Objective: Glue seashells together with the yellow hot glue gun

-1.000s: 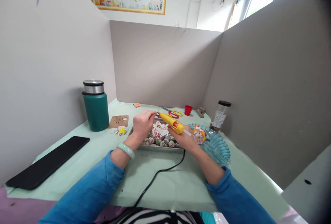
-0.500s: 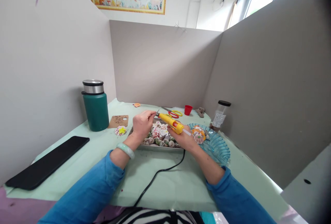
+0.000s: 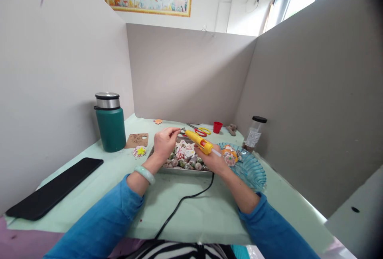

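Observation:
My right hand (image 3: 211, 158) is wrapped round a yellow glue gun (image 3: 199, 142), its nozzle pointing up and left. My left hand (image 3: 165, 142), with a pale green bangle at the wrist, pinches a small dark object (image 3: 182, 130) close to the nozzle; what it is exactly is too small to tell. Under both hands lies a metal tray (image 3: 185, 172) filled with small shells (image 3: 187, 165) and white and red pieces. A black cord (image 3: 182, 198) runs from near the right hand towards the front edge.
Left are a green bottle (image 3: 111, 128), a black mat (image 3: 56, 187), a brown card (image 3: 135, 141) and a flower piece (image 3: 139, 151). A blue plate (image 3: 254, 171) and clear jar (image 3: 253, 134) stand right. Scissors (image 3: 201, 131) and a red cup (image 3: 217, 127) lie behind.
The glue gun's nozzle has drawn slightly right, away from the left fingertips, and the small dark object now shows more. Both hands have otherwise hardly moved.

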`<action>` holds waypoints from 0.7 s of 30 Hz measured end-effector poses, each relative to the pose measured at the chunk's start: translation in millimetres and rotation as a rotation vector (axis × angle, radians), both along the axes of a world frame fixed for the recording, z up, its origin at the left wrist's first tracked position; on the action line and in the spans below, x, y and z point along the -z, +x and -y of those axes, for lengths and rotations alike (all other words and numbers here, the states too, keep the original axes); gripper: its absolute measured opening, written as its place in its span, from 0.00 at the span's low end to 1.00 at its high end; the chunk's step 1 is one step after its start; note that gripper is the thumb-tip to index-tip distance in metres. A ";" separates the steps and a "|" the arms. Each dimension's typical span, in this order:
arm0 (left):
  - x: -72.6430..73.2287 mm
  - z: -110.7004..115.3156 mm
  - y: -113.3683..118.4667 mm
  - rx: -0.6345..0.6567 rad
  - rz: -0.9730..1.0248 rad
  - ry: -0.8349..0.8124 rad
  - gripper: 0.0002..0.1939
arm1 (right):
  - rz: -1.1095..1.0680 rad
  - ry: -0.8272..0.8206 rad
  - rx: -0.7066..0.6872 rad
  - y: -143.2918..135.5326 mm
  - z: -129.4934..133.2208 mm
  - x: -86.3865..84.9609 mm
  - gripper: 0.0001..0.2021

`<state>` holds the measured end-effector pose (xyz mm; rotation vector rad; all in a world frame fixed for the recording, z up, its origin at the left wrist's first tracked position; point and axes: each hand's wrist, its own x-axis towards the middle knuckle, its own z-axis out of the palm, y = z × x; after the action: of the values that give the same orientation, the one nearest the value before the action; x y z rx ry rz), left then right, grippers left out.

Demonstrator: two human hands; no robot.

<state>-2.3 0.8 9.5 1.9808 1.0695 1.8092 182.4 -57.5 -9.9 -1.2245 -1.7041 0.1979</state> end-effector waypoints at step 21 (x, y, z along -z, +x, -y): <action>-7.9 -1.5 2.7 0.408 0.462 -0.462 0.15 | 0.026 0.105 -0.011 -0.9 0.0 1.8 0.07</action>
<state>0.4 2.2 17.3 1.3071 0.7732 1.5179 181.5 -57.5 -11.7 -1.1453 -1.7225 0.0984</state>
